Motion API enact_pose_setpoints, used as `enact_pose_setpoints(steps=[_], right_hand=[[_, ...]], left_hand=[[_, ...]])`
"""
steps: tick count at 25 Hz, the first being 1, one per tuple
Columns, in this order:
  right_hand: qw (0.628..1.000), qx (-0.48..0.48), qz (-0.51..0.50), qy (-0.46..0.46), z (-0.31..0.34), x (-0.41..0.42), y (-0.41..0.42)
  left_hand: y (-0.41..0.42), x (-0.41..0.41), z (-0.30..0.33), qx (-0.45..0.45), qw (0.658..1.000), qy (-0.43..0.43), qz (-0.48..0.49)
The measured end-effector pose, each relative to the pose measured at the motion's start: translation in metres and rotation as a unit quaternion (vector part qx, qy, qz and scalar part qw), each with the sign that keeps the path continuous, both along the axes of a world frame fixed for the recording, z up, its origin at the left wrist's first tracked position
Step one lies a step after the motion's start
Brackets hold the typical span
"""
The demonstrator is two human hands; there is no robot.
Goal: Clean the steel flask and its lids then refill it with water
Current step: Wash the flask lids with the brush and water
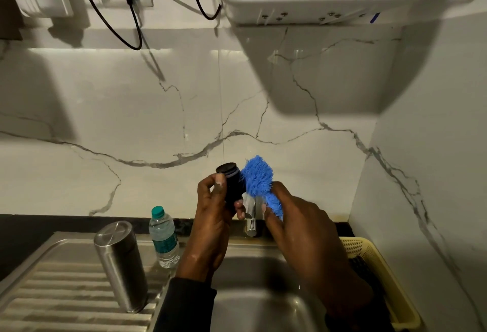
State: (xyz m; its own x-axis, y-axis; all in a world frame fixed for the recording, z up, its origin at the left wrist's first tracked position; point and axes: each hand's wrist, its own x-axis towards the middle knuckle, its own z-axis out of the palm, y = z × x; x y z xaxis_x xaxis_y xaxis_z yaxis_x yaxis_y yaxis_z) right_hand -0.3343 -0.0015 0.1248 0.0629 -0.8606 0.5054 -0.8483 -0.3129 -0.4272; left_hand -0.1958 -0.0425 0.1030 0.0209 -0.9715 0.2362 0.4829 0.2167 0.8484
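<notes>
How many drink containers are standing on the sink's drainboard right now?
2. The steel flask stands upside down on the ribbed drainboard, left of the basin. The plastic water bottle stands just behind it to the right. Others may be hidden behind the arms.
</notes>
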Motion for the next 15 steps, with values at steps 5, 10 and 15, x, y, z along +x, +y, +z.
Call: enact_pose_setpoints(steps=[5,10,15], right_hand=[[1.000,0.003,-0.014,0.000,0.000,-0.002,-0.002],[0.998,0.036,-0.023,-0.039,-0.002,-0.005,-0.008],[0.994,0.046,-0.022,-0.093,-0.011,-0.007,-0.007]], left_hand=[[0.001,-0.003,-0.005,-0.015,0.999,0.002,-0.029],[0.002,-0.008,-0.009,-0.037,0.995,-0.085,-0.049],[-0.002,0.006,-0.013,-0.080,0.981,-0.176,0.013]])
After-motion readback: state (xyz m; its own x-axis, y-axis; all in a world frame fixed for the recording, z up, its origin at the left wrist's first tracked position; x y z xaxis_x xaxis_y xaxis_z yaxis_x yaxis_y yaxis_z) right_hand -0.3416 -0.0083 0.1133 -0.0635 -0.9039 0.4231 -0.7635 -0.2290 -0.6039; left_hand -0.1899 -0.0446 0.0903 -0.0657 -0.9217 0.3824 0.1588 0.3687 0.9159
